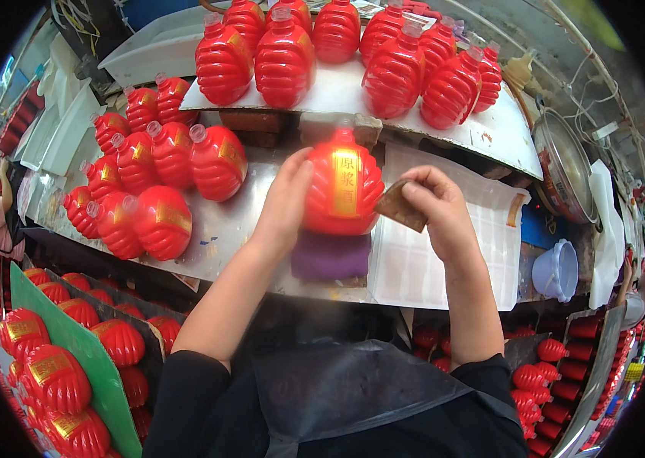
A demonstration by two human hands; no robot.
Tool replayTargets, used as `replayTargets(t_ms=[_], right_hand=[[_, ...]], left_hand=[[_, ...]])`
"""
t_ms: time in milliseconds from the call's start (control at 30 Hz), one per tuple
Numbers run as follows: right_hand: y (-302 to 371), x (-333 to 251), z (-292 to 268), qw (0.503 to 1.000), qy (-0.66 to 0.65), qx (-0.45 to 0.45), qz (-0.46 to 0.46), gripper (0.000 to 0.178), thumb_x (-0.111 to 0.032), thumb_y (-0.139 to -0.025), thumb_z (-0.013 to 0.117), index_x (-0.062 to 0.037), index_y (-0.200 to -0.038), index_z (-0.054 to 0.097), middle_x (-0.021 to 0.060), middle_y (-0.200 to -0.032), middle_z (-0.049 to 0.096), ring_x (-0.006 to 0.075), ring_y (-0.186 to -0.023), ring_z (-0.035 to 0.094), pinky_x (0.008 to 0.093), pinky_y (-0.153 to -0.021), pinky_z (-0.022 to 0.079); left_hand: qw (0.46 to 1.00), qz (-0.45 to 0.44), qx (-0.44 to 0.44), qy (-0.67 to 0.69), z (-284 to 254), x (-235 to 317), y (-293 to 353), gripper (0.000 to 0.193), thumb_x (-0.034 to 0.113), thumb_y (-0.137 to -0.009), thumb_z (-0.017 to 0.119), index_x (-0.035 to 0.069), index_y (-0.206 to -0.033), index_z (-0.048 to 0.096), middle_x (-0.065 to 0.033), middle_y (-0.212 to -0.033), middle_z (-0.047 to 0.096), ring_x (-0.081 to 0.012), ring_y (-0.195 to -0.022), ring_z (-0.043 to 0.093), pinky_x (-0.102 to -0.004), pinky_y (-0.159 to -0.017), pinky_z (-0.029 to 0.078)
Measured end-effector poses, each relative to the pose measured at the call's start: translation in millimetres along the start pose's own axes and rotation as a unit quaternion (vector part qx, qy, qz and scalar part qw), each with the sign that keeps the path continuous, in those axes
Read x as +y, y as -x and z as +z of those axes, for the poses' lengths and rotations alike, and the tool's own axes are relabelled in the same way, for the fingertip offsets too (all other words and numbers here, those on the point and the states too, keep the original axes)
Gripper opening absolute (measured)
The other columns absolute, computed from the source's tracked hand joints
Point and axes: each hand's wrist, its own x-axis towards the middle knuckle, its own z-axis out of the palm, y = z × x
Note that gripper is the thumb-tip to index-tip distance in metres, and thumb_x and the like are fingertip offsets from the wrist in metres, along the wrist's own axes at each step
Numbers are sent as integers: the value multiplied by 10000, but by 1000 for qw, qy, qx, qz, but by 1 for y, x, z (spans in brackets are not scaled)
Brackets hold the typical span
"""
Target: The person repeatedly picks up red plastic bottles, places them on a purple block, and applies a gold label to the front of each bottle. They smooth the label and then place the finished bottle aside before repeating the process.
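A glossy red ribbed bottle (324, 218) with a gold label stands upright in front of me, its clear neck at the top. My left hand (289, 191) grips its left side, fingers reaching behind it. Between the thumb and fingers of my right hand (438, 204) is a thin, flat brown piece (402, 211), perhaps a scraper, held close to the bottle's right side. Whether it touches the bottle I cannot tell. Just below the bottle lies a folded purple cloth (330, 256).
Several red bottles (160, 221) crowd the metal bench at left; more (284, 65) line a raised white board (337, 88). A whitish plastic sheet (452, 259) lies at right, near a pale blue bucket (555, 272). Filled crates (86, 347) flank me. People work at both edges.
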Motion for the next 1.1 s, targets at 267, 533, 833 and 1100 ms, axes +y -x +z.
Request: replayTargets(t_ms=[267, 533, 833, 1100], right_hand=[[-48, -23, 53, 820, 437, -37, -368, 236, -46, -873, 760, -15, -1099, 696, 180, -1005, 726, 358, -931, 732, 402, -816, 583], [-65, -22, 47, 755, 463, -83, -457, 303, 26, -717, 805, -65, -995, 725, 113, -962, 741, 331, -891, 735, 395, -781, 592], [-3, 4, 52, 758, 446, -45, -473, 388, 44, -806, 755, -38, -1183, 712, 144, -1013, 715, 311, -850, 731, 388, -719, 604], [-13, -50, 45, 773, 441, 35, -455, 337, 82, -849, 729, 1, -1175, 701, 161, -1011, 731, 325, -859, 730, 369, -735, 592]], left_hand=[[998, -12, -59, -1, -7, 8, -21, 337, 246, -1135, 481, 40, -1393, 546, -68, -1299, 649, -135, -1195, 621, -309, -1054, 493], [995, -59, -70, -30, 0, 27, -33, 323, 270, -1145, 458, 25, -1324, 569, -55, -1241, 654, -122, -1136, 626, -296, -1016, 510], [991, -40, -110, -66, 3, 33, -17, 298, 220, -1139, 459, 25, -1339, 563, -60, -1257, 646, -119, -1157, 618, -298, -1030, 500], [987, 46, -152, 4, 8, 33, 17, 311, 192, -1118, 467, 14, -1357, 557, -77, -1296, 636, -125, -1204, 586, -308, -1065, 470]])
